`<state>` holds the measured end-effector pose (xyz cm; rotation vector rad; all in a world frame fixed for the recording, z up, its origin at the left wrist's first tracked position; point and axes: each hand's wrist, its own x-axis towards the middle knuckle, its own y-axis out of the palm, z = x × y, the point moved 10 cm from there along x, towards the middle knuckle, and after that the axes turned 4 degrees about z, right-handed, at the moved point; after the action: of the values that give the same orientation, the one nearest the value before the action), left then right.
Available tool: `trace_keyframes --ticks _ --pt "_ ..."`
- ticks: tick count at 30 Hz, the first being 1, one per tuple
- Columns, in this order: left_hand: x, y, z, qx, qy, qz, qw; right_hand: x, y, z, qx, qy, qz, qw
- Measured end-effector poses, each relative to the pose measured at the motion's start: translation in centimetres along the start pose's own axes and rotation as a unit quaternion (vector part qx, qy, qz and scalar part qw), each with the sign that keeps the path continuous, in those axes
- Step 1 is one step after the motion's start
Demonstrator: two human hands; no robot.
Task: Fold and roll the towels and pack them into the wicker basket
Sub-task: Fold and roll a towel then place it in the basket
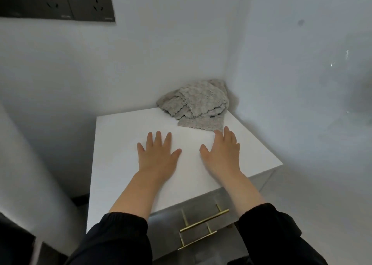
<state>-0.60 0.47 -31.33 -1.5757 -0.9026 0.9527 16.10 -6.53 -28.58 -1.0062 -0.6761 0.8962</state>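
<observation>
White walls meet in a corner behind a small cabinet, and a dark socket panel [56, 0] sits on the wall at the upper left of the frame. The cabinet's white surface [120, 135] fills the middle of the view. Its grey drawer fronts and brass bar handles [204, 222] show at the lower centre.

Left of centre, the left hand [158, 154] lies palm down on the surface with fingers straight and a little spread. Its grip is slack and holds nothing. The forearm runs back to a dark sleeve [120, 238] at the bottom edge.

Further right, at the far corner of the surface against the walls, lies a loose heap of grey scalloped towels [196, 103], crumpled and not yet folded. They seem to have been pushed back there to leave the near part of the surface free for folding.

The right hand [222, 151] also rests flat, palm down and angled toward the heap. Its fingertips reach the heap's lower edge, though whether they touch the cloth I cannot tell. Its grip too is slack, with nothing in it.

With both palms planted flat, this looks like the starting stance, before a towel is drawn forward. No wicker basket is in view.
</observation>
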Motion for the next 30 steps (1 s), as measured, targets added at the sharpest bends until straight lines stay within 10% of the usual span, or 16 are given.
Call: trace_keyframes --ticks 18,25,30 --pt "0.3 -0.7 1.0 -0.059 0.04 -0.04 0.997 4.9 -1.9 1.7 -0.043 -0.021 -0.086 0.995" --pt "-0.1 -3.6 2.8 -0.27 0.026 -0.129 0.954 1.8 -1.8 4.3 0.098 -0.097 0.153 0.979" --pt "-0.4 -4.8 4.1 -0.356 -0.029 -0.188 0.915 0.7 -7.8 6.6 -0.009 -0.189 -0.19 0.963"
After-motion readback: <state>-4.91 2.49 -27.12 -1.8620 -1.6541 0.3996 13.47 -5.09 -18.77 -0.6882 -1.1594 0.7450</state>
